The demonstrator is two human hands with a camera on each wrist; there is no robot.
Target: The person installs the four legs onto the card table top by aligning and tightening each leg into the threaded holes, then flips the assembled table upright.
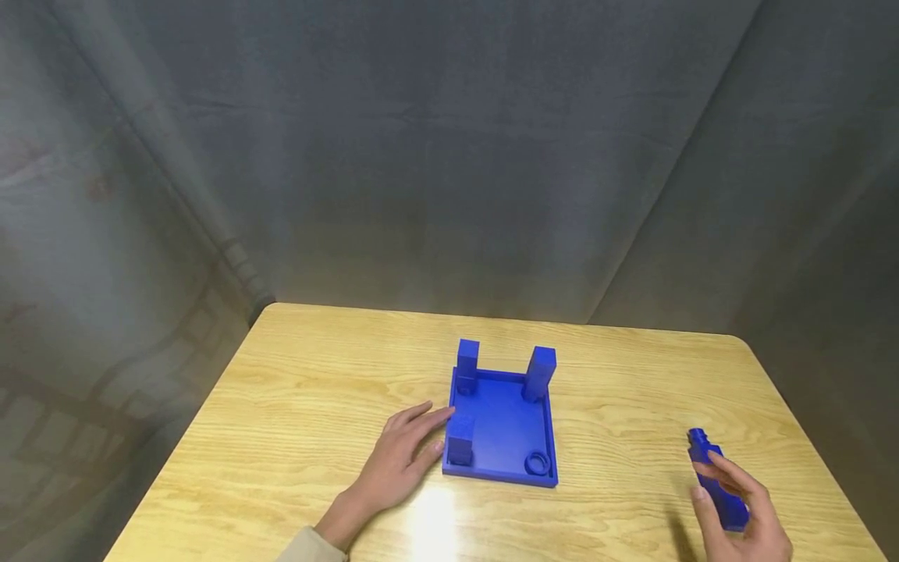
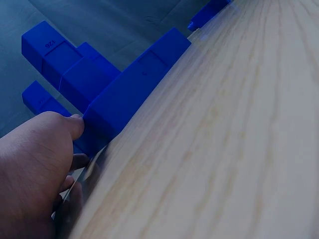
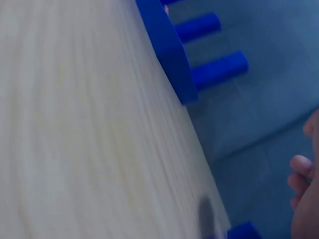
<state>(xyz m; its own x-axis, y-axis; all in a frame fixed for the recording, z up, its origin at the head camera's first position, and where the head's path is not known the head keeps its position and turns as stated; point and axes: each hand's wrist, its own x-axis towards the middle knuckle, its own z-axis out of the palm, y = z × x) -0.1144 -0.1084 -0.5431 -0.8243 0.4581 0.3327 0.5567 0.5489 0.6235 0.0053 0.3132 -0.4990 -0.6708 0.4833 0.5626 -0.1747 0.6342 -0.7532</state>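
A blue square base with a raised rim (image 1: 500,475) lies on the table. Blue square posts stand at three of its corners: back left (image 1: 467,363), back right (image 1: 541,371) and front left (image 1: 460,443). A round threaded-looking socket (image 1: 538,464) shows at the front right corner. My left hand (image 1: 396,460) rests against the base's left side, fingers extended, with the thumb at the corner in the left wrist view. Far right, a loose blue post (image 1: 730,511) with a narrow threaded neck lies under my right hand (image 1: 747,515), whose thumb and fingers are spread apart above it.
The wooden table (image 1: 316,375) has a back edge near a grey curtain (image 1: 449,156), which also hangs at both sides. A bright glare patch lies on the wood before the base. The hand's shadow falls left of the loose post.
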